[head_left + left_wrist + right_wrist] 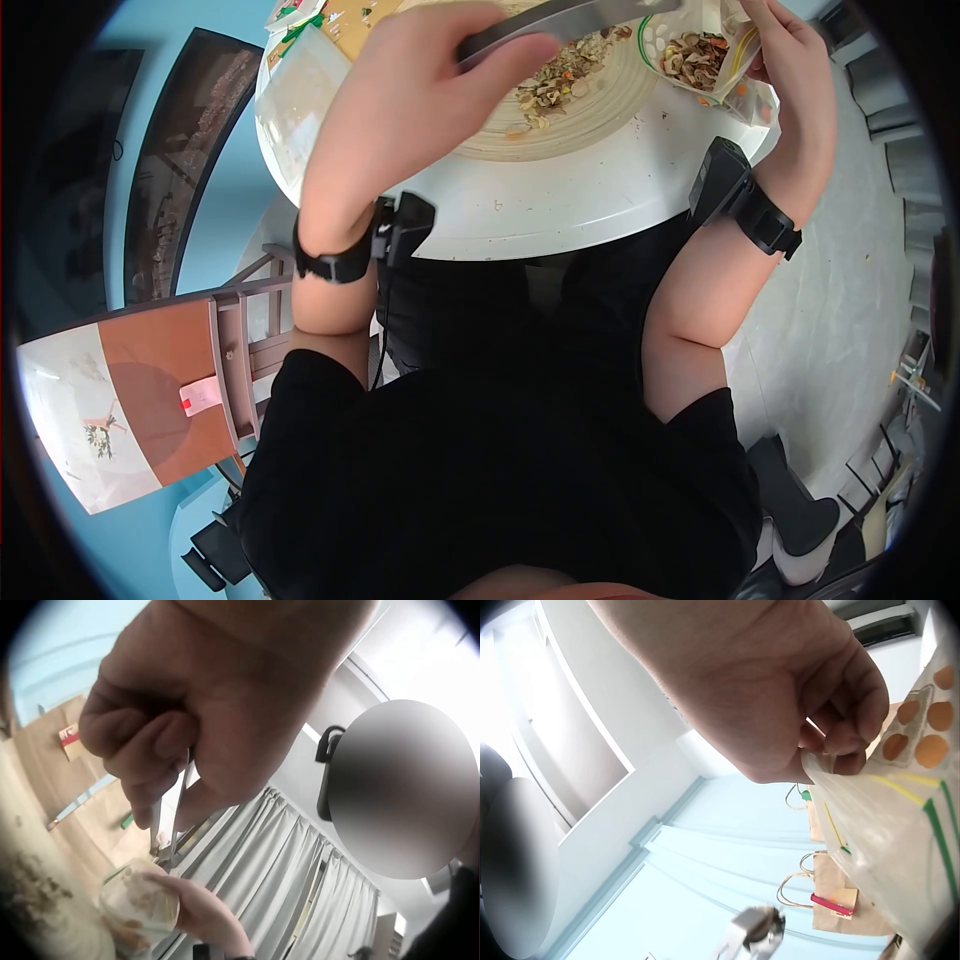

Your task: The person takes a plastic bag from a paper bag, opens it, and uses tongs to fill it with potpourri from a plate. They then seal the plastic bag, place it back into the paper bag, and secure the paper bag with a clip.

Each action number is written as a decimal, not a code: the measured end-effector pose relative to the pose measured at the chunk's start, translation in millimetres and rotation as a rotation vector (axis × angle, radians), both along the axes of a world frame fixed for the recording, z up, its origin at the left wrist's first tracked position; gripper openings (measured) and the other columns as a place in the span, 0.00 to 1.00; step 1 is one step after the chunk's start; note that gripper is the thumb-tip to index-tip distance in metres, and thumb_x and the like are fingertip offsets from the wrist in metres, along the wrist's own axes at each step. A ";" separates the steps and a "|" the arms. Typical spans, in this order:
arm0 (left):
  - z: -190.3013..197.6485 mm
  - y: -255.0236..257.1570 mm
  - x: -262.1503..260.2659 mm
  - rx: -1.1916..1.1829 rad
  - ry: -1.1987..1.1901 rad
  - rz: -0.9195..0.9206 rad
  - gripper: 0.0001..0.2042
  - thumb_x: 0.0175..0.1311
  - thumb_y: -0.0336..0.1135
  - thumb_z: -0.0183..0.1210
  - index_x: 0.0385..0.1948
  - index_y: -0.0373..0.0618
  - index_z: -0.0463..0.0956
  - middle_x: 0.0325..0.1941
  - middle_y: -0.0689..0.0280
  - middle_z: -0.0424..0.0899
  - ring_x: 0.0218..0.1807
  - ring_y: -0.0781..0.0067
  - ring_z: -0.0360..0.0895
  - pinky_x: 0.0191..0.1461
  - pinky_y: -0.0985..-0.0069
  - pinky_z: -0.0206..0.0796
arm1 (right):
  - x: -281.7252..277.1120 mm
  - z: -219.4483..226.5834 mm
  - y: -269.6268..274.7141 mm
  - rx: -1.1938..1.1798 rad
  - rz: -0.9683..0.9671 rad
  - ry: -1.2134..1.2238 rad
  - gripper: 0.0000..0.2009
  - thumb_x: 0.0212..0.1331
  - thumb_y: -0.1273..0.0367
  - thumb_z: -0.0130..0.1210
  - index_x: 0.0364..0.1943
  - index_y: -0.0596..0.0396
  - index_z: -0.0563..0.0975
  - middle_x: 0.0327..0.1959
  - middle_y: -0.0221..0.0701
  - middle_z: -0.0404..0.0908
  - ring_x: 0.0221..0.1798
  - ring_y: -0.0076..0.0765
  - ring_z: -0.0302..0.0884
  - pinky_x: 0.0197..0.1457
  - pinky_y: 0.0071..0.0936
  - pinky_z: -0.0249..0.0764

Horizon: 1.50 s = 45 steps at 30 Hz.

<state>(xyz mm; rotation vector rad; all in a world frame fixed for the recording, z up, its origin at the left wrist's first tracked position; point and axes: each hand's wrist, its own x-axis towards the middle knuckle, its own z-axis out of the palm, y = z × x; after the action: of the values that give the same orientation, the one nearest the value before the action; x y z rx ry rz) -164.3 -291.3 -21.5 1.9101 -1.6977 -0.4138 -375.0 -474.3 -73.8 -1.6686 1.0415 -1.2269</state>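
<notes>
Metal tongs (550, 24) are gripped in my left hand (415, 95), pointing right towards a clear zip bag (742, 50). The right wrist view shows a brown piece (765, 930) between the tongs' tips (739, 934). My right hand (800, 75) pinches the top edge of the bag, seen closer in the right wrist view (885, 847). Dried brown and orange slices (695, 58) lie inside it. Left of the bag, a round pale plate (610, 115) bears a heap of dried pieces (560, 85).
Another clear bag (300, 95) lies at the left on the white round table (560, 205). A few crumbs are scattered near its front edge. A chair (235, 350) stands to the left. Paper bags (840, 892) appear in the right wrist view.
</notes>
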 end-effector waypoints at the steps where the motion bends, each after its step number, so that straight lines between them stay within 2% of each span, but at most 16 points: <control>1: 11.6 -10.0 -11.4 0.080 0.053 0.011 0.15 0.71 0.41 0.63 0.32 0.34 0.81 0.19 0.68 0.72 0.22 0.80 0.65 0.26 0.75 0.56 | 0.3 -0.9 -0.4 -0.003 0.002 -0.014 0.14 0.72 0.66 0.54 0.43 0.63 0.85 0.25 0.24 0.82 0.22 0.18 0.75 0.24 0.18 0.68; 2: 17.0 -14.7 -16.8 0.159 0.107 0.022 0.13 0.70 0.38 0.62 0.34 0.34 0.82 0.20 0.64 0.77 0.21 0.77 0.68 0.27 0.74 0.61 | 0.2 -1.8 -0.8 -0.006 0.003 -0.028 0.13 0.72 0.66 0.54 0.43 0.63 0.85 0.25 0.24 0.82 0.23 0.18 0.75 0.24 0.18 0.68; 5: -31.3 -13.2 6.7 -0.176 -0.047 -0.016 0.20 0.71 0.47 0.63 0.29 0.35 0.79 0.18 0.75 0.65 0.25 0.86 0.59 0.26 0.77 0.49 | -2.9 -1.3 -3.3 -0.034 0.024 -0.037 0.14 0.72 0.66 0.54 0.43 0.64 0.85 0.25 0.24 0.82 0.22 0.17 0.74 0.24 0.18 0.67; 8: -37.8 15.6 19.5 -0.019 0.032 0.138 0.20 0.71 0.47 0.64 0.31 0.34 0.80 0.18 0.74 0.66 0.24 0.85 0.59 0.26 0.76 0.50 | -9.0 -3.5 -6.5 -0.001 -0.009 -0.010 0.14 0.72 0.66 0.54 0.43 0.64 0.85 0.24 0.24 0.81 0.21 0.17 0.73 0.23 0.18 0.67; 11: -51.8 39.6 29.8 0.225 -0.012 0.270 0.19 0.71 0.46 0.65 0.33 0.34 0.82 0.18 0.74 0.68 0.24 0.84 0.59 0.26 0.76 0.50 | -11.4 -4.1 -9.4 0.008 -0.031 0.020 0.14 0.72 0.66 0.54 0.43 0.63 0.85 0.24 0.24 0.81 0.21 0.18 0.73 0.23 0.19 0.66; 14: -66.5 51.0 28.0 0.246 0.035 0.238 0.19 0.70 0.45 0.65 0.32 0.33 0.80 0.17 0.73 0.66 0.23 0.83 0.57 0.26 0.75 0.49 | -10.7 -4.4 -7.6 -0.008 -0.034 0.035 0.14 0.71 0.66 0.55 0.44 0.63 0.85 0.23 0.24 0.81 0.20 0.18 0.73 0.23 0.20 0.66; 17: -64.0 54.0 17.2 0.247 -0.025 0.190 0.19 0.69 0.44 0.66 0.31 0.32 0.79 0.15 0.70 0.64 0.22 0.81 0.56 0.25 0.74 0.48 | -10.8 -3.7 -5.8 -0.012 -0.030 0.045 0.14 0.71 0.66 0.54 0.44 0.64 0.85 0.23 0.25 0.81 0.20 0.19 0.73 0.23 0.20 0.66; 18: -64.0 54.4 15.7 0.238 -0.062 0.175 0.19 0.69 0.44 0.65 0.31 0.31 0.78 0.14 0.65 0.62 0.20 0.77 0.55 0.24 0.72 0.49 | -10.5 -2.5 -4.5 -0.011 -0.028 0.049 0.14 0.71 0.66 0.54 0.45 0.64 0.85 0.23 0.25 0.81 0.20 0.19 0.73 0.23 0.20 0.67; 21: -61.8 54.6 14.6 0.216 -0.144 0.173 0.19 0.67 0.44 0.66 0.25 0.34 0.77 0.14 0.52 0.72 0.17 0.49 0.69 0.25 0.64 0.62 | -2.8 10.5 4.0 0.078 -0.114 0.089 0.14 0.71 0.66 0.54 0.46 0.63 0.86 0.24 0.25 0.81 0.21 0.19 0.73 0.24 0.20 0.68; 27: -64.0 55.5 14.4 0.195 -0.153 0.195 0.19 0.68 0.42 0.64 0.24 0.34 0.76 0.14 0.50 0.71 0.18 0.46 0.68 0.25 0.62 0.61 | -6.5 -1.9 -3.4 -0.049 -0.038 0.080 0.15 0.72 0.65 0.53 0.48 0.63 0.85 0.25 0.28 0.82 0.22 0.21 0.75 0.25 0.23 0.71; 30: -69.9 55.6 22.5 0.180 -0.122 0.169 0.18 0.70 0.42 0.64 0.30 0.32 0.79 0.14 0.62 0.64 0.20 0.75 0.56 0.24 0.71 0.52 | -4.0 5.2 5.2 -0.003 -0.063 0.099 0.15 0.71 0.65 0.53 0.48 0.63 0.85 0.26 0.28 0.83 0.22 0.22 0.75 0.26 0.23 0.71; 33: -67.3 51.4 25.5 0.157 -0.080 0.179 0.18 0.71 0.43 0.64 0.29 0.33 0.79 0.15 0.67 0.64 0.21 0.79 0.56 0.24 0.72 0.50 | -6.2 1.1 -1.4 -0.003 -0.027 0.061 0.15 0.72 0.65 0.53 0.48 0.63 0.85 0.25 0.28 0.83 0.22 0.22 0.75 0.25 0.22 0.70; 36: -49.8 40.6 24.5 0.109 -0.044 0.182 0.18 0.71 0.43 0.64 0.29 0.34 0.79 0.16 0.71 0.64 0.22 0.81 0.56 0.24 0.73 0.48 | -2.0 1.2 7.0 -0.068 -0.084 0.106 0.14 0.72 0.66 0.54 0.47 0.63 0.85 0.25 0.27 0.82 0.22 0.21 0.74 0.25 0.22 0.70; 39: -25.9 21.0 15.0 -0.009 -0.077 0.105 0.18 0.71 0.44 0.64 0.31 0.34 0.80 0.16 0.71 0.66 0.23 0.82 0.58 0.25 0.75 0.51 | -5.8 -2.9 -5.4 -0.026 -0.004 0.038 0.13 0.72 0.67 0.54 0.46 0.62 0.85 0.25 0.25 0.82 0.22 0.19 0.74 0.25 0.21 0.69; 42: -25.5 -7.6 3.2 -0.261 -0.073 -0.024 0.19 0.70 0.47 0.65 0.31 0.35 0.80 0.17 0.70 0.68 0.24 0.82 0.60 0.27 0.76 0.53 | -2.6 3.6 3.3 0.015 0.003 0.009 0.12 0.71 0.68 0.54 0.45 0.62 0.86 0.25 0.24 0.82 0.22 0.18 0.73 0.25 0.20 0.68; 45: -33.8 -16.4 2.9 -0.195 -0.102 -0.012 0.20 0.70 0.48 0.64 0.32 0.35 0.80 0.18 0.69 0.69 0.24 0.82 0.61 0.28 0.77 0.55 | -2.1 -1.4 0.2 -0.060 -0.022 0.010 0.13 0.72 0.67 0.54 0.44 0.61 0.86 0.26 0.23 0.82 0.22 0.17 0.72 0.25 0.20 0.67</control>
<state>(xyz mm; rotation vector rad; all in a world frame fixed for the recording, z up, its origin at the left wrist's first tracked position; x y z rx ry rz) -161.4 -307.7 -55.3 1.8066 -1.7462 -0.1508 -377.0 -474.1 -75.2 -1.7146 1.0404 -1.2767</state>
